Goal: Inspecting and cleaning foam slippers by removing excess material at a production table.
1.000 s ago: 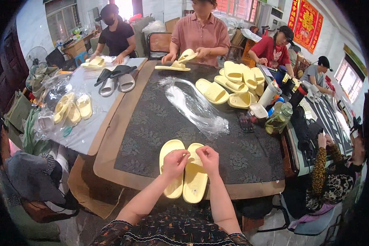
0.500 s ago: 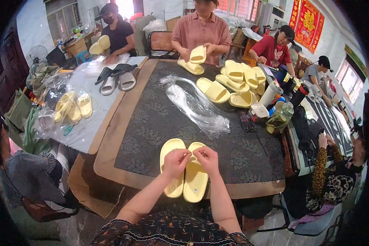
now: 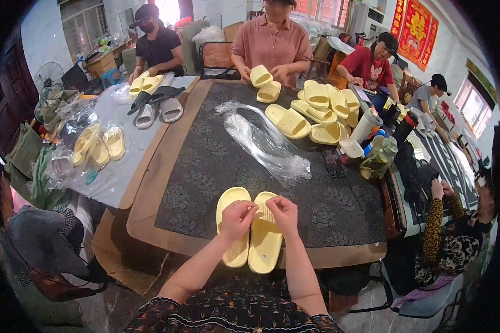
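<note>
A pair of pale yellow slide slippers lies side by side at the table's near edge, heels toward me. My left hand [image 3: 238, 217] rests over the strap of the left slipper [image 3: 236, 252], its fingers pinched. Over the inner side of the right slipper [image 3: 264, 247] is my right hand [image 3: 281, 215], also in a pinch. The two sets of fingertips nearly meet between the straps. Whatever they hold, if anything, is too small to make out. A little sticker sits on the right slipper's heel.
Clear plastic bags [image 3: 264, 141] lie mid-table on the dark patterned cloth [image 3: 200, 166]. Beyond, yellow slippers [image 3: 289, 121] are heaped beside a bottle [image 3: 380, 158] and cups. A co-worker across handles another yellow pair [image 3: 268, 91]. Grey slippers [image 3: 172, 110] lie on the left table.
My hands and the near pair have barely moved. The co-worker across has brought their two slippers together. The far-left person has lowered a yellow pair onto the left table.
</note>
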A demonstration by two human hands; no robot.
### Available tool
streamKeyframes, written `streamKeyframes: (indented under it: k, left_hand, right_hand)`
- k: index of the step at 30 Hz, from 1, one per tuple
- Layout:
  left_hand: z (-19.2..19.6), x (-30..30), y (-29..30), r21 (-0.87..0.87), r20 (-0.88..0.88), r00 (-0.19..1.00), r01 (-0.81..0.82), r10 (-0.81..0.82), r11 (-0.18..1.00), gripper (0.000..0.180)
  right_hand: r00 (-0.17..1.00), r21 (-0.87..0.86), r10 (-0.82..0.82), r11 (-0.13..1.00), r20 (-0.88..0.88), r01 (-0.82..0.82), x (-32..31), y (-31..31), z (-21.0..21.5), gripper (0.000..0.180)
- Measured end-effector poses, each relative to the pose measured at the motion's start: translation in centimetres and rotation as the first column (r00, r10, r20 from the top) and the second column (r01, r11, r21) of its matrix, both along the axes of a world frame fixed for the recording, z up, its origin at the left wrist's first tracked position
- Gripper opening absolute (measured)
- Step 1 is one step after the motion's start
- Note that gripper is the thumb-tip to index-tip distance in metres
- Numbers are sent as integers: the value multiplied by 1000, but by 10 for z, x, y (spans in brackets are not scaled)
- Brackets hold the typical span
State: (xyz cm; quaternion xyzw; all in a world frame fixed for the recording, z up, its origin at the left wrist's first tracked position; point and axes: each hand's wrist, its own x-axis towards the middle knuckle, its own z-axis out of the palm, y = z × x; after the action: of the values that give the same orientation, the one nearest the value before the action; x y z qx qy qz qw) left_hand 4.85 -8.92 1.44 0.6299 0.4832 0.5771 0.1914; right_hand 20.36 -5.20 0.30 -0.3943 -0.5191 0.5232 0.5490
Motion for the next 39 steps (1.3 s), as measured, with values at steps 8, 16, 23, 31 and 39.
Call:
streamKeyframes:
  k: [8, 16, 23, 31, 39]
  left_hand:
    - [0, -1, 0, -25, -17, 1000, 6, -7, 1000, 9]
    - [2, -3, 0, -7, -55, 998, 19, -19, 1000, 7]
    - [-2, -5, 0, -28, -49, 999, 10, -11, 1000, 8]
    - [-7, -5, 2, -57, 16, 1000, 21, -20, 998, 8]
    - [-5, -4, 1, -64, 50, 999, 25, -22, 998, 8]
  right_hand:
    - [999, 9, -45, 999, 5, 44, -4, -3, 5, 5]
    - [997, 8, -17, 1000, 72, 16, -5, -8, 17, 8]
    - [976, 97, 38, 993, 213, -60, -4, -7, 8, 10]
    - [999, -24, -28, 999, 33, 29, -4, -5, 7, 8]
    - [992, -9, -54, 999, -116, 54, -5, 0, -1, 3]
